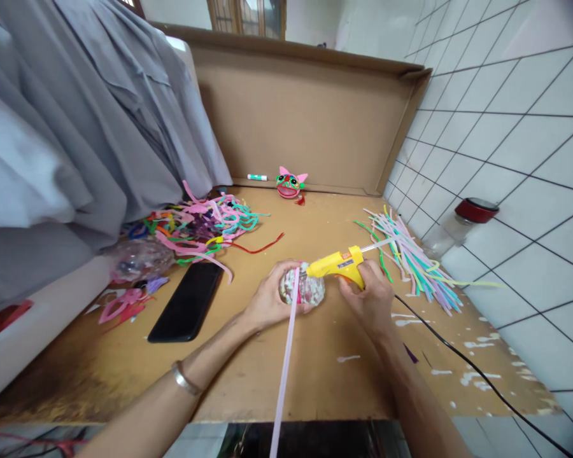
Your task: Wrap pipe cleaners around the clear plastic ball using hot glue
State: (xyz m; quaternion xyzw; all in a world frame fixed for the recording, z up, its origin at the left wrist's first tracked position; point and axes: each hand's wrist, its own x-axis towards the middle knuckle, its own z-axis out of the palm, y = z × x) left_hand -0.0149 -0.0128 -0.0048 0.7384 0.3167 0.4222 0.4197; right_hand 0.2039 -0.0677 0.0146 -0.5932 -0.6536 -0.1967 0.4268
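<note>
Hands at work: left hand (268, 300) cups a small glittery ball (304, 287); right hand (370, 298) grips a yellow glue gun (337, 264) touching it.

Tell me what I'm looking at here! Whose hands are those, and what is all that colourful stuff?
The camera sits on a person's head and looks down, so you see that person's own two hands. The left hand holds a small clear ball with a pink fuzzy stick running across it. The right hand holds a yellow glue gun, its tip against the ball. A black cord trails over the brown table. On the table lie a black phone, a tangled pile of fuzzy sticks on the left, and straighter ones on the right. At the back sits a little pink animal face and a marker.
</note>
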